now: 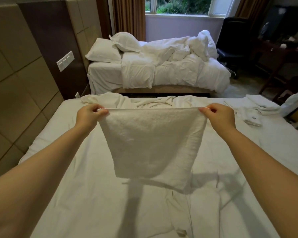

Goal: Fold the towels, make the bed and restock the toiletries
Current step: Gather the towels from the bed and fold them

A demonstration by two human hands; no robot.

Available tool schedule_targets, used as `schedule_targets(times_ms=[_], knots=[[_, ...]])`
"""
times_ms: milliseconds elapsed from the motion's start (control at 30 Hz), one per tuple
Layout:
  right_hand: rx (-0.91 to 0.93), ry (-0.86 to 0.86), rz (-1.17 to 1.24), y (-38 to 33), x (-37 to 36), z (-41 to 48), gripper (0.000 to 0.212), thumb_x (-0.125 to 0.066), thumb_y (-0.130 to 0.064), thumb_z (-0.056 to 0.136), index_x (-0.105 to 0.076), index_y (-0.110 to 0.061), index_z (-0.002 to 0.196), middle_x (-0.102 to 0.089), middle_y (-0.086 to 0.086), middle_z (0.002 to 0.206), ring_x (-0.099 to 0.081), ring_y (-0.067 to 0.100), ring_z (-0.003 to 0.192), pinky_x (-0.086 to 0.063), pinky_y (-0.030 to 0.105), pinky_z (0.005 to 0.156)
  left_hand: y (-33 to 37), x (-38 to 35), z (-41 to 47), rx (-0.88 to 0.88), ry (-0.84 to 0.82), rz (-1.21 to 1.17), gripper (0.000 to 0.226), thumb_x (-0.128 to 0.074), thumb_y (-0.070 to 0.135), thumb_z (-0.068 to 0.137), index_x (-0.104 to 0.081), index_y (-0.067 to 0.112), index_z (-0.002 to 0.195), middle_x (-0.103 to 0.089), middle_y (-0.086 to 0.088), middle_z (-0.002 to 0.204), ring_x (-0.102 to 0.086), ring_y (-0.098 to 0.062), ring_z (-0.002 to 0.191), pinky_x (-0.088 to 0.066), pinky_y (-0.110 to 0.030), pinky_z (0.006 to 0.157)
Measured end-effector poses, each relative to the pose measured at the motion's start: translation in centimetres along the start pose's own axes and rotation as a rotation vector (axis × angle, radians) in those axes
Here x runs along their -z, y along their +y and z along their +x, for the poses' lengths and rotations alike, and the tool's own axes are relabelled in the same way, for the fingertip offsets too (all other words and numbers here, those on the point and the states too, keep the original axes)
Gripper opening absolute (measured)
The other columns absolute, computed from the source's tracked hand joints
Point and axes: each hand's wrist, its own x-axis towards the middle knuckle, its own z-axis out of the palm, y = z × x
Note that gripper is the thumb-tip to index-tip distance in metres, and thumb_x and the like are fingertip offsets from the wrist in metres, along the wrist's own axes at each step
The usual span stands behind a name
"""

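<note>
fingers (102, 112) of left hand (89, 115) and right hand (221, 115) pinch the towel (153, 143) by its top corners at mid-frame, a folding step likely needing those corners brought together next.

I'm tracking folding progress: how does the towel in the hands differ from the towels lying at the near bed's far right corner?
The held towel hangs in the air, stretched by its top corners between the left hand and right hand; the stacked towels rest on the bed. The held towel hangs open as a wide sheet; the stacked towels are folded into compact layers. Both are white.
</note>
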Motion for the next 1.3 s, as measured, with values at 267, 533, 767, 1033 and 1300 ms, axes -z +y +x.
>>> schedule_targets(times_ms=[267,533,767,1033,1300], knots=[[0.085,0.056,-0.056,-2.7,-2.4,5.5,0.018,-0.064,-0.022,0.088,-0.07,-0.006,0.092,-0.066,0.009,0.09,-0.055,0.018,0.081,-0.036,0.026,0.069,-0.3,-0.3,3.9,-0.005,0.107,-0.044,0.008,-0.067,0.013,0.083,-0.067,0.009,0.09,-0.057,-0.004,0.089,-0.053,-0.019,0.087,-0.044,-0.033,0.078],[0.13,0.036,0.032,-1.9,-1.8,1.9,0.021,-0.065,-0.018,0.088,-0.064,-0.01,0.107,-0.057,-0.001,0.095,-0.048,0.012,0.086,-0.033,0.015,0.072,-1.7,2.8,0.6,0.004,0.009,-0.26,0.025,-0.068,0.001,0.08,-0.062,0.023,0.073,-0.059,0.003,0.076,-0.054,-0.007,0.072,-0.045,-0.028,0.077],[0.01,-0.494,-0.054,4.0,0.0,-8.0,0.005,-0.065,-0.013,0.088,-0.064,-0.014,0.083,-0.062,0.0,0.088,-0.053,0.017,0.084,-0.037,0.022,0.066,-5.9,5.0,-13.0,0.125,-0.268,-0.191,0.031,-0.065,-0.001,0.083,-0.066,0.026,0.068,-0.057,0.015,0.061,-0.049,0.0,0.06,-0.04,-0.012,0.06],[-0.293,-1.08,-0.035,14.5,-0.1,-23.6,0.013,-0.06,-0.017,0.091,-0.062,-0.016,0.079,-0.06,0.001,0.078,-0.052,0.017,0.076,-0.037,0.027,0.067,-13.6,1.9,-32.9,0.495,-0.398,-0.105,0.03,-0.067,0.007,0.085,-0.066,0.029,0.065,-0.057,0.01,0.065,-0.05,-0.013,0.069,-0.039,-0.024,0.066],[-0.382,-0.941,-0.045,17.1,-4.9,-26.0,0.01,-0.056,-0.027,0.094,-0.061,-0.019,0.096,-0.062,0.004,0.096,-0.057,0.02,0.086,-0.046,0.031,0.073,-17.7,-1.0,-34.2,0.623,-0.266,-0.124,0.008,-0.06,0.008,0.09,-0.061,0.01,0.082,-0.057,-0.005,0.082,-0.054,-0.019,0.081,-0.046,-0.031,0.074]])
